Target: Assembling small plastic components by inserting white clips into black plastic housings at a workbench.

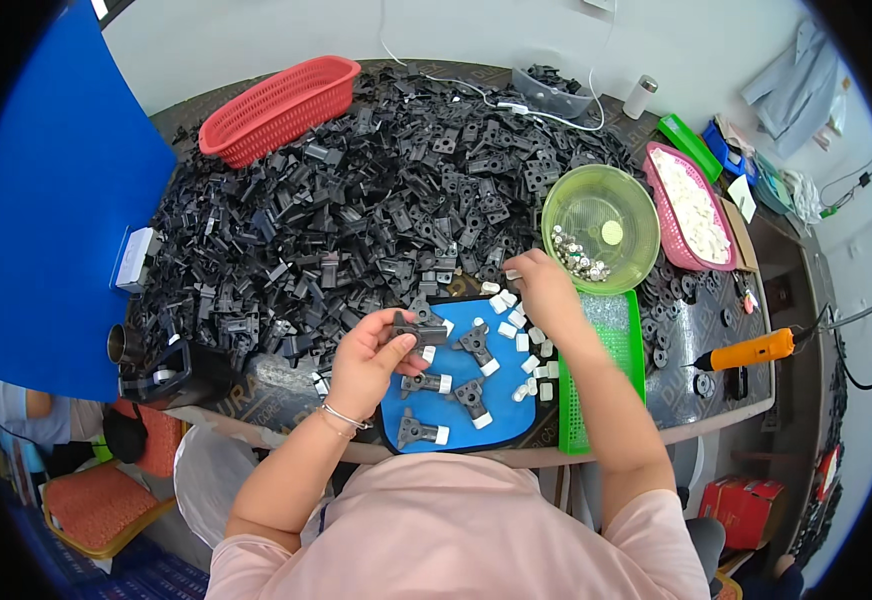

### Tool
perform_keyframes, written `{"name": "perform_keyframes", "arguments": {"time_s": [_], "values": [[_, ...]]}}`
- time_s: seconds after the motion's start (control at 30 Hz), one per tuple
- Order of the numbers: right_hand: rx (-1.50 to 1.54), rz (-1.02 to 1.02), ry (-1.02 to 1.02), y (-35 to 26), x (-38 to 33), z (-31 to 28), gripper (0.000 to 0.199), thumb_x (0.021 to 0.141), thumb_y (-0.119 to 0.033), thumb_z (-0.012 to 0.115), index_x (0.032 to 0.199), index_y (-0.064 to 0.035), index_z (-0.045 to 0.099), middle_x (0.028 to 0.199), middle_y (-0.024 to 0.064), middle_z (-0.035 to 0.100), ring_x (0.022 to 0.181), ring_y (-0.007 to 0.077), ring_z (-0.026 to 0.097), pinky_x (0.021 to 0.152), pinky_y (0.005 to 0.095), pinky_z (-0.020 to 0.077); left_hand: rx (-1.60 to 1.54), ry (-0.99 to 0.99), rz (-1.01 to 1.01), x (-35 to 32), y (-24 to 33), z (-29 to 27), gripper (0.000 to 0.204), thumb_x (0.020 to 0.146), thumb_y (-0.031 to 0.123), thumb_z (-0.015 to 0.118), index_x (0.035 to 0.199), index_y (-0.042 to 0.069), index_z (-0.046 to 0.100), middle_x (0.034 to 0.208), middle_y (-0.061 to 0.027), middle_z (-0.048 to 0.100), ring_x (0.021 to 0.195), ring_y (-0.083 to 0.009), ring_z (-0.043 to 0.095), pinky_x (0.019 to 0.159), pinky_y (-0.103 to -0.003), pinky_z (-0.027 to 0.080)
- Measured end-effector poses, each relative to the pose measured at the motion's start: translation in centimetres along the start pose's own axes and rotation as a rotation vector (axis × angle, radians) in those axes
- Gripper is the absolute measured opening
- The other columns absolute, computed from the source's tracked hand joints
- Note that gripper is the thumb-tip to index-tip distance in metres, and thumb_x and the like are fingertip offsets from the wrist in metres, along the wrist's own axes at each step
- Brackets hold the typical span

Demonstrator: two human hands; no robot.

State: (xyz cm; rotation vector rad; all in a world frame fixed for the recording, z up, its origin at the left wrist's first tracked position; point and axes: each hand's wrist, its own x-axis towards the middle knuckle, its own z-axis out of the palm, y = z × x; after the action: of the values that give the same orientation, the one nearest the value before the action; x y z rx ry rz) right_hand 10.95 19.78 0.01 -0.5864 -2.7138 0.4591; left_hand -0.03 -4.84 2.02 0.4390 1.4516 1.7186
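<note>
My left hand (364, 368) is closed around a black plastic bracket (420, 333), held above a blue mat (508, 425). Just beyond the mat's far right corner, my right hand (548, 292) pinches a small white cap (513, 274) between thumb and fingertips. Several more black brackets lie on the mat, each with a white cap on one end, such as this capped bracket (471, 400). Loose white caps (522, 342) are scattered along the mat's right edge, below my right hand.
A heap of black parts (356, 200) covers the table's far side. To the right are a green tray (569, 400), a yellow-green basket (646, 225) with metal pieces, and a pink basket (668, 225) of white pieces. A red basket (286, 105) and an orange-bodied tool (751, 350) lie farther out.
</note>
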Motion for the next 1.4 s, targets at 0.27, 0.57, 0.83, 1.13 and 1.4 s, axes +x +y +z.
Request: {"name": "perform_keyframes", "arguments": {"time_s": [0.27, 0.57, 0.83, 1.13, 1.4], "values": [[-0.242, -0.04, -0.025, 0.2, -0.2, 0.1, 0.031, 0.073, 0.002, 0.057, 0.102, -0.006, 0.062, 0.094, 0.0127, 0.062, 0.091, 0.0295, 0.059, 0.077, 0.0377, 0.049, 0.06, -0.061, 0.023, -0.9, -0.3, 0.3, 0.027, 0.09, 0.001, 0.056, 0.116, 0.003, 0.053, 0.092, -0.0065, 0.063, 0.07, -0.0134, 0.063, 0.061, -0.024, 0.053], [0.124, 0.078, -0.454, -4.7, -10.1, -1.7, 0.047, 0.073, -0.014, 0.065, 0.115, -0.01, 0.045, 0.083, 0.0076, 0.068, 0.071, 0.0292, 0.066, 0.06, 0.0409, 0.051, 0.687, -0.332, 0.233, -1.6, -1.6, 4.3, 0.027, 0.084, 0.004, 0.062, 0.11, 0.004, 0.059, 0.087, -0.0071, 0.064, 0.068, -0.0135, 0.061, 0.062, -0.026, 0.049], [0.085, 0.031, -0.341, -4.2, -11.5, -1.5, 0.044, 0.073, -0.015, 0.065, 0.112, -0.011, 0.045, 0.071, 0.0086, 0.065, 0.06, 0.0277, 0.064, 0.05, 0.0412, 0.0479, 0.926, -0.418, 0.427, -0.7, -4.2, 6.9, 0.024, 0.082, 0.008, 0.062, 0.106, 0.005, 0.059, 0.094, -0.0138, 0.063, 0.083, -0.0331, 0.062, 0.069, -0.039, 0.051], [0.18, 0.088, -0.353, -3.3, -11.8, -1.1, 0.041, 0.075, -0.01, 0.061, 0.113, -0.0106, 0.046, 0.074, 0.0118, 0.064, 0.067, 0.0306, 0.063, 0.056, 0.0425, 0.0478, 1.417, -0.593, 0.475, -1.2, -2.9, 9.6, 0.028, 0.076, 0.006, 0.054, 0.104, 0.007, 0.055, 0.089, -0.0109, 0.059, 0.076, -0.0301, 0.062, 0.064, -0.039, 0.052], [0.188, 0.018, -0.247, -2.1, -7.1, -3.2, 0.021, 0.074, 0.0, 0.061, 0.093, -0.0106, 0.063, 0.097, 0.0085, 0.062, 0.089, 0.0302, 0.062, 0.072, 0.0393, 0.0503, 1.446, -0.569, 0.485, -1.1, -3.1, 9.5, 0.031, 0.077, 0.009, 0.053, 0.107, 0.01, 0.057, 0.09, -0.008, 0.059, 0.078, -0.0266, 0.061, 0.067, -0.039, 0.051]]}}
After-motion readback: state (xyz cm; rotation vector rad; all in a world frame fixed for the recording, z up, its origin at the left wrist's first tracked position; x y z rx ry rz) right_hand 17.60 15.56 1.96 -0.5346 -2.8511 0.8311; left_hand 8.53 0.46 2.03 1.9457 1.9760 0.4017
